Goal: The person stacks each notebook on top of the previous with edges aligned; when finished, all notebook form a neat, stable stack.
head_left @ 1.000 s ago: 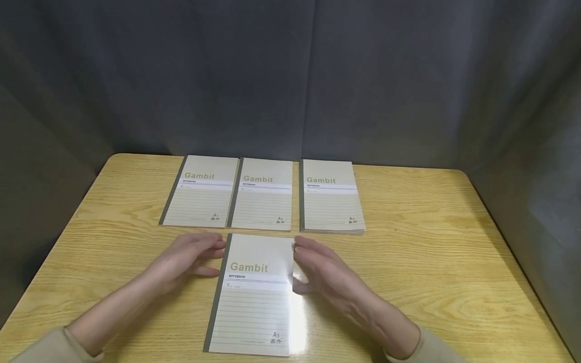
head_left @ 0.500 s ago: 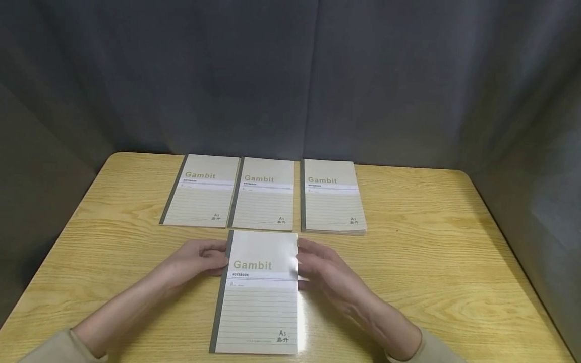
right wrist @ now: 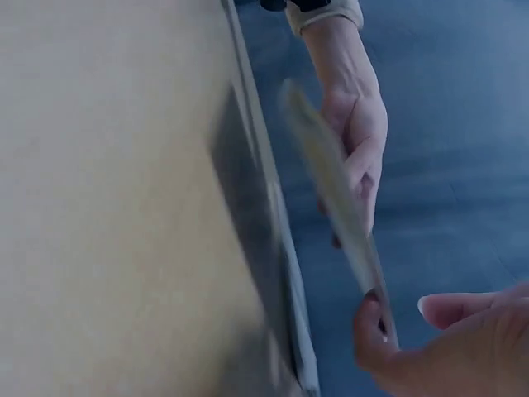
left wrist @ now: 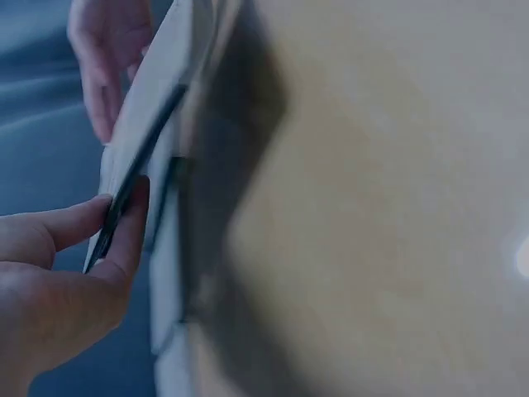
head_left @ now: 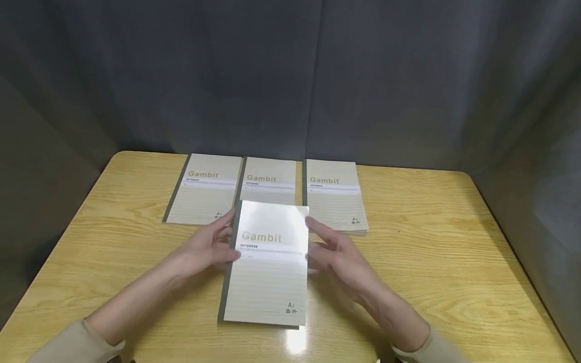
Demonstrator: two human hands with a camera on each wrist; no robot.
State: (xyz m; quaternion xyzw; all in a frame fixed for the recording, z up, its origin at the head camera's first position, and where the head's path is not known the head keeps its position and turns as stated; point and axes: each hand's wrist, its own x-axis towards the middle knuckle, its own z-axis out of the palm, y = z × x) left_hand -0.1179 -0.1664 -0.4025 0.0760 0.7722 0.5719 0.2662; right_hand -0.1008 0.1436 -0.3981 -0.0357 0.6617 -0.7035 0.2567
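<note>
A white Gambit notebook (head_left: 268,282) with a dark grey spine is up off the table, tilted in both wrist views. My left hand (head_left: 199,247) pinches its spine, thumb on the cover and fingers beneath, as the left wrist view shows. On the opposite edge, my right hand (head_left: 349,257) has its fingers curled round the notebook; in the right wrist view the thumb stands a little apart from the cover. Behind it lie a left notebook (head_left: 204,186), a middle notebook (head_left: 270,181) partly covered by the held one, and a right notebook (head_left: 333,196) on a thicker pile.
The wooden table (head_left: 431,252) has rounded back corners. A dark grey curtain (head_left: 227,75) hangs behind and on both sides. A narrow gap separates the middle notebook from the right pile.
Both hands have closed on the front notebook, raised it off the table and carried it forward and slightly right. It now covers the lower part of the middle notebook.
</note>
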